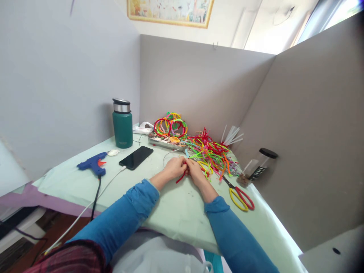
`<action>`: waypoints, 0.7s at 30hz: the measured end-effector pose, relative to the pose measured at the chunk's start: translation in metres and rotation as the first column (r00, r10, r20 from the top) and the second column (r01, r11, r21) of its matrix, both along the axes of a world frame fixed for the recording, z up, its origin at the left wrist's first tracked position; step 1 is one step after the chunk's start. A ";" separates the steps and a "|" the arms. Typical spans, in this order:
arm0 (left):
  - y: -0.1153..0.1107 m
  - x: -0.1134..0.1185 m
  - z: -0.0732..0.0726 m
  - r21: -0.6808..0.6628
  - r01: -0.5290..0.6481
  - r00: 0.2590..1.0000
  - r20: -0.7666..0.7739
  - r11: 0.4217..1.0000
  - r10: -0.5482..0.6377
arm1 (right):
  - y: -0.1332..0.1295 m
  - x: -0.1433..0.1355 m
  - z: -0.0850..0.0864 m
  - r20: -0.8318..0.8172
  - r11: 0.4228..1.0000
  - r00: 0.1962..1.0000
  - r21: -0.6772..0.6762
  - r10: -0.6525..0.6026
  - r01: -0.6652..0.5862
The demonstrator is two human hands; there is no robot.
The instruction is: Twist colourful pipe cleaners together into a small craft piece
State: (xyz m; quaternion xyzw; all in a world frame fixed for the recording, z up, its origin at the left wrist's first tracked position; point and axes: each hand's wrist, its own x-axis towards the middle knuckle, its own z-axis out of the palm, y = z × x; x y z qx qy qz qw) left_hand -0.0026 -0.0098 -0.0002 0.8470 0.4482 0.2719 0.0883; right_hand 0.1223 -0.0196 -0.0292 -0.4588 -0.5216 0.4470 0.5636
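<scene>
My left hand (pixel 175 168) and my right hand (pixel 195 170) meet over the middle of the table, fingertips together. Both are closed on a red fuzzy stem (pixel 181 178), whose loose end sticks out below the fingers toward the left. The rest of the stem is hidden by the fingers. Just beyond my right hand lies a tangled pile of coloured fuzzy stems (pixel 210 149). Scissors (pixel 240 195) with one yellow and one red handle rest to the right of my right hand, blades toward the pile.
Behind my hands, a metal tray (pixel 166 144) holds small pieces beneath coloured rings (pixel 170 126). On the left are a black phone (pixel 136 157) with a white cable, a blue glue gun (pixel 93 163) and a green bottle (pixel 123 127). A clear black-lidded jar (pixel 260 165) leans at right.
</scene>
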 end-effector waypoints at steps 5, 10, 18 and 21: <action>0.001 0.000 -0.001 0.004 0.003 1.000 0.002 1.000 -0.003 | 0.000 0.000 0.000 -0.015 1.000 1.000 0.005 0.006 -0.006; 0.000 0.000 -0.001 -0.001 0.002 1.000 0.001 1.000 -0.002 | -0.001 0.000 0.000 -0.018 1.000 1.000 0.014 0.005 -0.005; 0.000 0.000 -0.001 0.003 0.004 1.000 0.007 1.000 -0.004 | 0.002 0.000 -0.002 -0.023 1.000 1.000 0.010 -0.001 0.001; 0.001 0.000 -0.001 0.006 -0.003 1.000 0.003 1.000 0.003 | 0.001 0.000 -0.001 -0.026 1.000 1.000 0.006 0.004 -0.004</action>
